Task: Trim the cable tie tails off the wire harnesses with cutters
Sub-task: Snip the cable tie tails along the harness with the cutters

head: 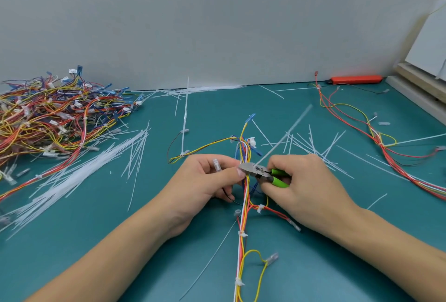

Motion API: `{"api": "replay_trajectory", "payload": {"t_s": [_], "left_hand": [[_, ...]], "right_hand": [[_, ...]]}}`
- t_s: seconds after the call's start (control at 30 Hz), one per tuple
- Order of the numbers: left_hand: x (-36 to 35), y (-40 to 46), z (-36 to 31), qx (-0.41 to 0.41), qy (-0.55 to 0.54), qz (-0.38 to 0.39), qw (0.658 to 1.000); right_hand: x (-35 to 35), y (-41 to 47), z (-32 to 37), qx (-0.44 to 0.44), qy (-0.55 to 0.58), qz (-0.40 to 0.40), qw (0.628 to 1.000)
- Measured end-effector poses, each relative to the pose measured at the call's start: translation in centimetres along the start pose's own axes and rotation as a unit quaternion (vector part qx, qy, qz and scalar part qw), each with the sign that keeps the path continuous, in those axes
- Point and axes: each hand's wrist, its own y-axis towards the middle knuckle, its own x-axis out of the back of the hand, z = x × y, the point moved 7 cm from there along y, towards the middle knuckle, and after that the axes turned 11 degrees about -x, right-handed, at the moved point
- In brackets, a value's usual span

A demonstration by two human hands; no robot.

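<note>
At the centre of the frame, the right hand (306, 186) grips the green-handled cutters (261, 174), its fingers curled round the handles. The blades are closed, or nearly so, at a tie on the wire harness (243, 205), which runs down the bench (96, 241) toward the lower edge. The left hand (205, 181) pinches the bundle just beside the blades. A blurred tie tail (287, 130) angles up and right. For a clean trim, the blades likely should sit flush against the tie head and clear of the wires.
</note>
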Motion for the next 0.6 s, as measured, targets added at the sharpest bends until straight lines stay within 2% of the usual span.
{"api": "replay_trajectory", "payload": {"t_s": [0.3, 0.6], "left_hand": [[0.19, -0.08, -0.06, 0.005, -0.003, -0.015, 1.000], [0.30, 0.12, 0.22, 0.005, -0.001, -0.007, 1.000]], "right_hand": [[0.36, -0.03, 0.49, 0.034, 0.023, -0.006, 0.999], [0.51, 0.01, 0.39, 0.034, 0.021, -0.023, 0.999]]}}
